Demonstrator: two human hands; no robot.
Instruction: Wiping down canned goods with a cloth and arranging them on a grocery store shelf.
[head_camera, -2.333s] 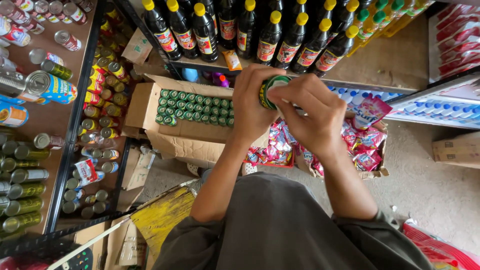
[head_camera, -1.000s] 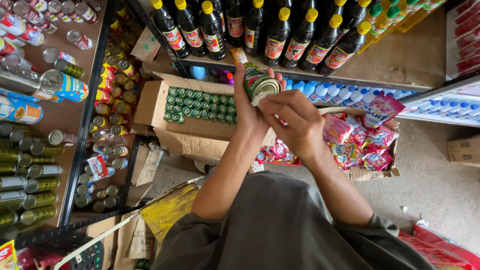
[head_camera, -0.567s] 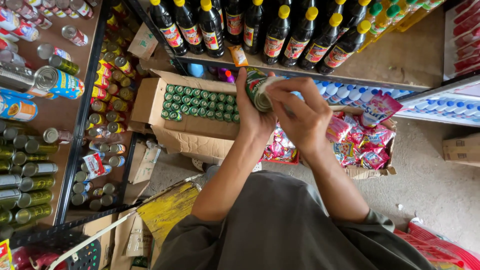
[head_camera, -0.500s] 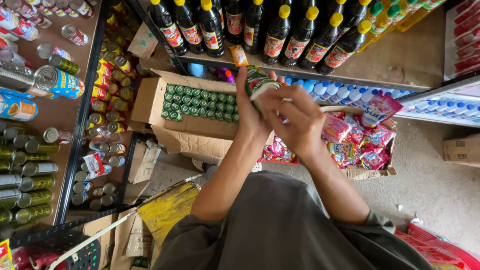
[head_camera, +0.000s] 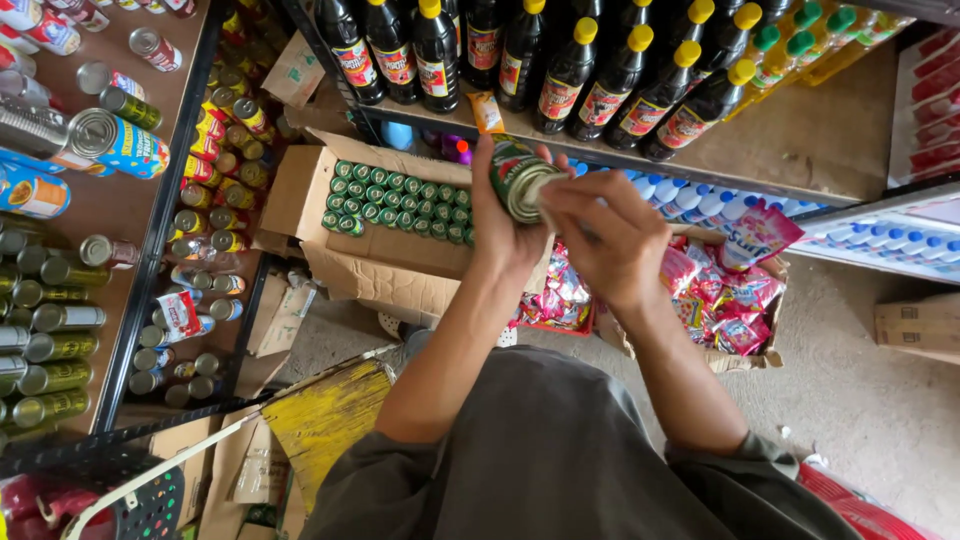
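— Two hands on one green can (head_camera: 517, 180), seen from the head camera. Why is it up there and not low by the carton?

— I'd say it's lifted clear of the open cardboard box (head_camera: 385, 250) of green-capped bottles (head_camera: 400, 197) so its end faces the person. It sits below the shelf of dark bottles (head_camera: 560, 60).

— How are the hands set?

— The left hand (head_camera: 505, 235) wraps the can from beneath, fingers closed round its body, forearm rising straight. The right hand (head_camera: 610, 240) comes from the side, wrist bent, fingertips (head_camera: 552, 193) pinched narrow at the can's rim.

— And around them?

— Red snack packets (head_camera: 720, 295) below, tins (head_camera: 60, 320) on the brown shelves at the left.
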